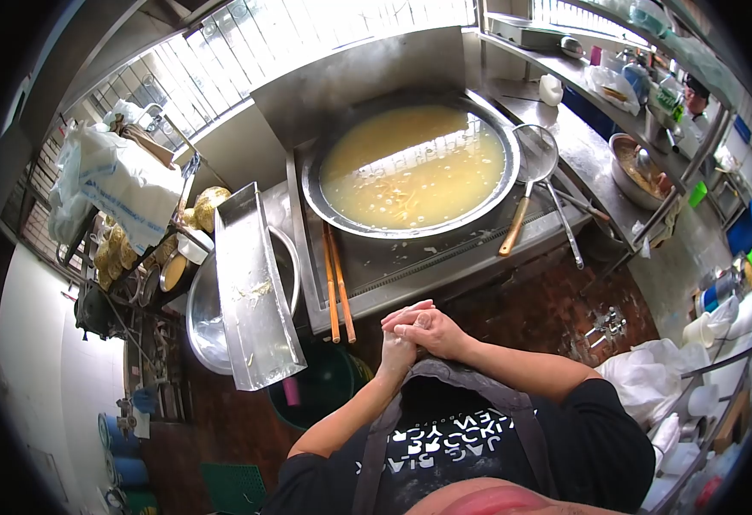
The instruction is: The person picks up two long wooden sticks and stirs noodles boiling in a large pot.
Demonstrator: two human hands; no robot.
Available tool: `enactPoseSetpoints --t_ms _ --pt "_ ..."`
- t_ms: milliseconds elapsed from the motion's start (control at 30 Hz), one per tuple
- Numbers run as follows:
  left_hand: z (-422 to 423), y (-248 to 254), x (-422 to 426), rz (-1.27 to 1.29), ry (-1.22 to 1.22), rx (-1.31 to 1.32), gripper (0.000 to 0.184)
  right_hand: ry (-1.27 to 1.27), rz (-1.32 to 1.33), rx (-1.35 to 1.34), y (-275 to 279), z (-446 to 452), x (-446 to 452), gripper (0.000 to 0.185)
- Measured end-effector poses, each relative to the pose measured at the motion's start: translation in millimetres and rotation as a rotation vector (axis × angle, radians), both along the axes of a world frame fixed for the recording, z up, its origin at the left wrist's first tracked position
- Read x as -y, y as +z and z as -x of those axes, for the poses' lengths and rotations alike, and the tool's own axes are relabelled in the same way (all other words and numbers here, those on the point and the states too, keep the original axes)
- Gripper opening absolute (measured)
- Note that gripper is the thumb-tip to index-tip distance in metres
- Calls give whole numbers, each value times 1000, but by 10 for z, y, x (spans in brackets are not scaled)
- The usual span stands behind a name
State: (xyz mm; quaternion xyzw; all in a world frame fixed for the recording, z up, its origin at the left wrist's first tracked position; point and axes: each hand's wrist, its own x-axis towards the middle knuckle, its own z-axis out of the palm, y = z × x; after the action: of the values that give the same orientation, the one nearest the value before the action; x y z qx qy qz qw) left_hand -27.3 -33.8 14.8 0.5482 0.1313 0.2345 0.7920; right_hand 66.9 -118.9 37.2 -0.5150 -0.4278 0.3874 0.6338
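Observation:
In front of the apron (470,375), my left hand (397,350) and my right hand (441,335) are clasped together, fingers closed against each other. The right partly covers the left, and whitish residue coats the skin. I see no tool in them. Beyond is a big round wok (311,199) of cloudy yellowish liquid, with pale strips and bubbles at its near side. Two long wooden chopsticks (335,287) lean on the stove's front edge, left of my hands. A wooden-handled strainer (534,154) rests at the wok's right rim, beside a long metal-handled utensil (567,225).
A long metal trough (260,300) with scraps lies across a large metal basin (200,322) on the left. Below it stands a dark green bin (311,399). On the right counter sits a bowl (642,176) of food, under a crowded shelf. White bags (646,378) are at lower right.

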Motion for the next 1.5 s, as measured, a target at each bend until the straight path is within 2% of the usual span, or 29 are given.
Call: enactPoseSetpoints --t_ms 367,433,500,567,633,733,833,1033,1100,1167,1233,1367,1500 --pt "-19 -324 -18 -3 -3 10 37 6 -8 6 -18 13 49 24" --pt "10 -141 7 -11 5 5 36 3 -25 30 -31 14 43 24" --pt "13 -81 -8 -257 23 -34 34 5 -16 23 11 16 55 24" --pt "14 -129 -7 -240 20 -36 33 8 -11 17 22 23 61 24" --pt "-10 -221 -4 36 -4 1 33 11 -14 13 14 25 47 24" --pt "16 -165 -7 -26 -3 -38 34 15 -17 30 -20 21 24 24" --pt "-26 -272 -16 16 7 46 35 15 3 -13 28 37 29 24" --pt "-14 -213 -21 75 -17 42 34 19 -15 -7 10 24 11 25" --pt "32 35 -36 -266 21 -73 34 18 -43 59 7 -13 -26 25" --pt "39 101 -5 -312 19 -88 33 7 -32 60 -5 -6 0 26" --pt "13 10 -26 -83 1 -3 33 9 -7 4 -3 4 -19 26" --pt "-23 -177 -77 -156 31 -12 32 -8 -25 48 -36 -7 -27 27" --pt "-16 -117 -68 -216 28 -33 33 -10 -45 46 -17 -16 -23 26"
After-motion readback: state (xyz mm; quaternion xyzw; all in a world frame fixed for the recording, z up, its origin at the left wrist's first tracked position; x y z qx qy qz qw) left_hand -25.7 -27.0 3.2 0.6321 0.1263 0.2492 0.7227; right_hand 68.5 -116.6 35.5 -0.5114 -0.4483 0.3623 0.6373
